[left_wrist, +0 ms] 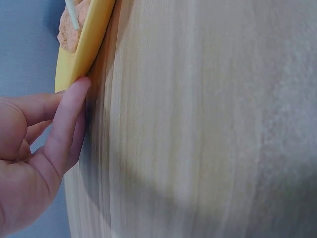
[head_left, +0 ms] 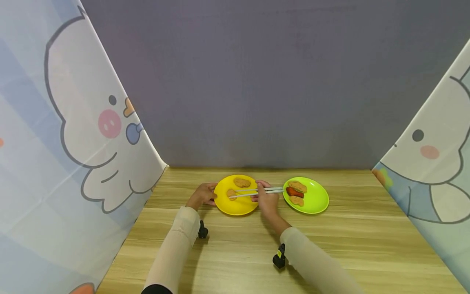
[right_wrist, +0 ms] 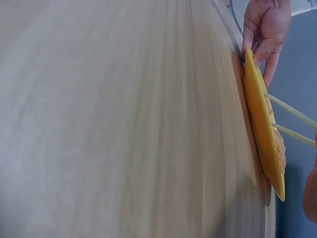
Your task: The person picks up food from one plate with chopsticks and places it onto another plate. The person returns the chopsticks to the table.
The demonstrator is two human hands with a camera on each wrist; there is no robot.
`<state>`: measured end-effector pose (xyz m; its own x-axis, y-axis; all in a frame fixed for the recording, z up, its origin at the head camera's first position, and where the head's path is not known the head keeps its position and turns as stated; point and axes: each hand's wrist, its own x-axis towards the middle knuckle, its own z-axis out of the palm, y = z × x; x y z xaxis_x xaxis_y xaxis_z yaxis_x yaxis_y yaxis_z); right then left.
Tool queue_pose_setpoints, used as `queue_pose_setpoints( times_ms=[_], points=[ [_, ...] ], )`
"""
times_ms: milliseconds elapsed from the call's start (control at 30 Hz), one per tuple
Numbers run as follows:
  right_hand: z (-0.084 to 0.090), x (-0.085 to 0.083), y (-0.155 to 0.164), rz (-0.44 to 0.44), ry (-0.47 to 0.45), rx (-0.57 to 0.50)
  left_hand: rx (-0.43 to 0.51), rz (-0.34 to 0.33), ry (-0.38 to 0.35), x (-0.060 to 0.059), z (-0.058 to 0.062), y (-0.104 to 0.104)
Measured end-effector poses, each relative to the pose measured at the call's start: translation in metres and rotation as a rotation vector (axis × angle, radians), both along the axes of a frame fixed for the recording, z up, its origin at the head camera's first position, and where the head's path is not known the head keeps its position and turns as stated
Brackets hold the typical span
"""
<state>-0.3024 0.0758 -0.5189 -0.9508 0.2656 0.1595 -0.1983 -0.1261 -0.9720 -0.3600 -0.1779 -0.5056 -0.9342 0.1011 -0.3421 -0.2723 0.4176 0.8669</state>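
Observation:
At its left rim, a yellow plate is pinched by my left hand, thumb and fingers on the edge in the left wrist view. My right hand grips a pair of pale chopsticks over the plate's right side. Their tips reach a small breaded nugget on the plate, one on either side of it in the head view. A longer breaded piece lies near the far rim. In the right wrist view only part of the right hand shows at the edge.
Right of the yellow plate stands a green plate with two breaded pieces and a reddish-brown piece between them. Both plates are on a wood-grain table, near a grey wall panel. Cartoon-printed sheets flank the table.

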Motion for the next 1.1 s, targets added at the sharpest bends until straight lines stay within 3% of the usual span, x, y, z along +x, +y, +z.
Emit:
queue_pose_setpoints(
  times_ms=[300, 833, 1100],
  points=[
    [-0.004, 0.002, -0.007, -0.026, 0.046, 0.015, -0.012, 0.007, -0.010, 0.004, -0.002, -0.001],
    [0.001, -0.004, 0.000, -0.066, -0.035, -0.049, 0.016, -0.017, -0.008, -0.003, -0.001, -0.002],
    [0.003, -0.003, 0.008, -0.065, -0.025, -0.056, 0.030, -0.018, -0.006, -0.002, -0.002, -0.003]
  ],
)
